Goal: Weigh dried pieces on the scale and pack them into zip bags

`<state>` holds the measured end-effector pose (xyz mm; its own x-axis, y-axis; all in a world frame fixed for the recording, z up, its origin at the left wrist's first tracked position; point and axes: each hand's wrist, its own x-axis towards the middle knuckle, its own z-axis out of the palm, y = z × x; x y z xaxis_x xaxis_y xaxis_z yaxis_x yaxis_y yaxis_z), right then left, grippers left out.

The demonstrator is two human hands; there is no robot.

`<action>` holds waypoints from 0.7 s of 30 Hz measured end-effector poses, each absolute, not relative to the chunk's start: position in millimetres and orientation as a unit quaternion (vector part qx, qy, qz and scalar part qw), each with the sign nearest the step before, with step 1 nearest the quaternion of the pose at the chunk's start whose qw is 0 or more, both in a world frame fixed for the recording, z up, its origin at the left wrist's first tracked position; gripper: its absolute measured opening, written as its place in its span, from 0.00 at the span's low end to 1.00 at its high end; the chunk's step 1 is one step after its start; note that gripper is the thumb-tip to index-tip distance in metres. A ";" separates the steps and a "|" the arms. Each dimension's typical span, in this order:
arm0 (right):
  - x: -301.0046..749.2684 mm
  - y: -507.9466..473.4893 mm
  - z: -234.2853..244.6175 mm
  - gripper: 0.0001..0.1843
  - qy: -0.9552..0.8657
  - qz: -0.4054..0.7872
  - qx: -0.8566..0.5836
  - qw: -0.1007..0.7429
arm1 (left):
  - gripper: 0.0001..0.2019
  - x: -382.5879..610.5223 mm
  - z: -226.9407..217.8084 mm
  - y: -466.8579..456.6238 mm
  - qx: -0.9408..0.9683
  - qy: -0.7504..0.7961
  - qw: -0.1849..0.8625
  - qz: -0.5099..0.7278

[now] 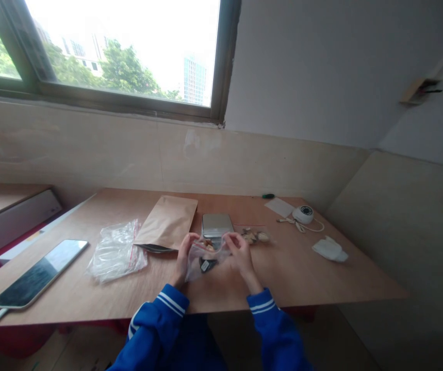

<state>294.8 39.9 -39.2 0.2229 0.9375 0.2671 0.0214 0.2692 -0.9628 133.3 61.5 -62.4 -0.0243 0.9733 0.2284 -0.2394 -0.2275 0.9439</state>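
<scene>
You hold a clear plastic zip bag with a red line along its mouth (195,267), on your side of the low, squarish scale with a silver-grey plate (217,225). The fingers of your left hand (184,254) are clamped on the bag's left edge, those of your right hand (240,251) on the right end of its mouth, so the mouth runs crosswise between them, sagging in the middle, while the body hangs toward you. Inside, a small black packet with a white label (207,265) lies below both sets of fingertips, nearer your left hand; its long axis is hard to tell through the film. Left of the scale lies a flat brown kraft-paper pouch (169,220), with a pile of clear plastic bags (116,252) beyond it; right of the scale, a clear bag of tan, chunky pieces (255,236) rests on the wooden desk (283,278). The white label is too small to read, and you can make out no brand or writing on the pouch.
</scene>
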 end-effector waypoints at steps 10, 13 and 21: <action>292.6 33.0 -45.5 0.18 -0.475 0.287 -0.508 0.659 | 0.21 132.4 -63.7 58.2 0.543 0.344 0.552 0.531; 292.1 27.5 -44.0 0.18 -0.492 0.320 -0.492 0.644 | 0.20 131.2 -61.1 57.8 0.545 0.376 0.523 0.537; 294.2 29.4 -56.6 0.23 -0.421 0.296 -0.531 0.673 | 0.19 126.2 -54.3 58.3 0.521 0.445 0.364 0.631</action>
<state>294.2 29.4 -56.6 0.4712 0.8452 0.2523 0.0490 0.2605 -0.9642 126.2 58.3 -54.3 -0.1924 0.9227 0.3340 0.0049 -0.3395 0.9406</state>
